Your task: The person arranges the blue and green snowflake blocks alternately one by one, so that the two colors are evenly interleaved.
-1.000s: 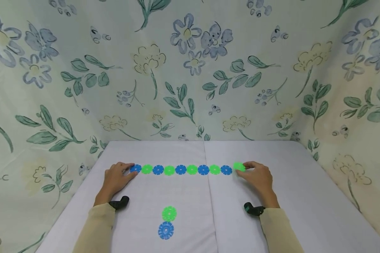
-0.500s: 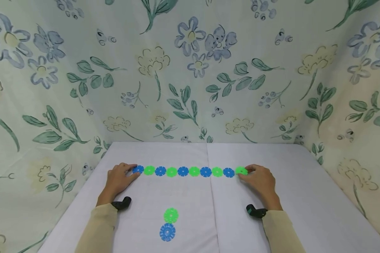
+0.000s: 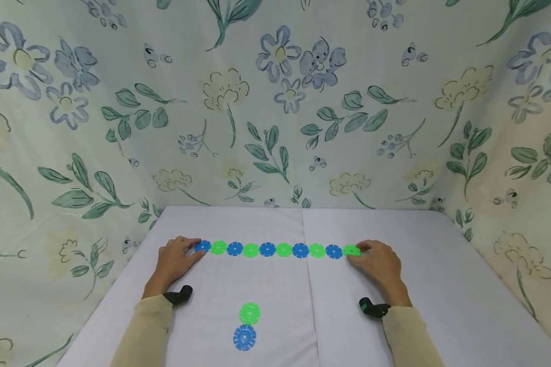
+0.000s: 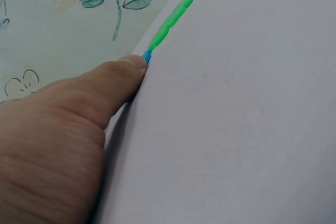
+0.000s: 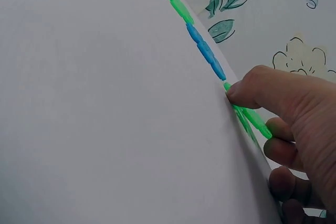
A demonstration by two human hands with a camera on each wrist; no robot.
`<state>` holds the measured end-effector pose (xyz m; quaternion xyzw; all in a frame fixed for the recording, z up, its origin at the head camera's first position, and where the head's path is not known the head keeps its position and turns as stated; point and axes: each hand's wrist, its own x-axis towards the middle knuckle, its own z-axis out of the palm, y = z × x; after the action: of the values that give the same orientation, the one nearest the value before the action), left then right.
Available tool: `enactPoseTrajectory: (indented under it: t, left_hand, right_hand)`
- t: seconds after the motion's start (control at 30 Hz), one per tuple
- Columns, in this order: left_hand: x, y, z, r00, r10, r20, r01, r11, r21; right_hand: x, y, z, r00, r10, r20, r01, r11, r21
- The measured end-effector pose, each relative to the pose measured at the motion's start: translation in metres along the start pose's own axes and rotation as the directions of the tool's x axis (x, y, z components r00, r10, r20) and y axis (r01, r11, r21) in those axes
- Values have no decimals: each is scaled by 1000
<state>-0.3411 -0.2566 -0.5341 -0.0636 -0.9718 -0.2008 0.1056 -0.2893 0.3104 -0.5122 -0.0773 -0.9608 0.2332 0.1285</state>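
Observation:
Blue and green plastic snowflake discs lie in a straight, alternating row on the white cloth. At its left end, my left hand (image 3: pixel 174 262) holds a blue disc (image 3: pixel 203 246) between thumb and fingers; in the left wrist view the thumb (image 4: pixel 123 74) covers much of that disc. My right hand (image 3: pixel 378 265) pinches a green disc (image 3: pixel 352 250) at the right end, close beside a blue disc (image 3: pixel 334 251). The right wrist view shows this pinched green disc (image 5: pixel 256 121) tilted, its outer edge raised off the cloth.
Nearer the front of the white table (image 3: pixel 441 285) lie a loose green disc (image 3: pixel 250 313) and a loose blue disc (image 3: pixel 245 337), edges meeting. A floral curtain (image 3: pixel 275 127) stands behind and at both sides. A cloth crease runs right of the middle.
My right hand has lowered the green disc into line with the row, beside the last blue disc. The left hand keeps its place on the blue disc. The head view has shifted slightly.

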Motion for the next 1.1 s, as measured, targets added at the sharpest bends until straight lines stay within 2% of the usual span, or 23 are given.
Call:
enactPoseTrajectory:
  t: [0.47, 1.1]
  left_hand:
    - [0, 3, -3, 1000, 8, 18, -8, 1000, 1]
    - [0, 1, -3, 1000, 13, 8, -14, 1000, 5]
  right_hand:
    - [1, 1, 0, 999, 10, 32, -10, 1000, -16]
    - [0, -1, 0, 997, 31, 72, -28, 999, -38]
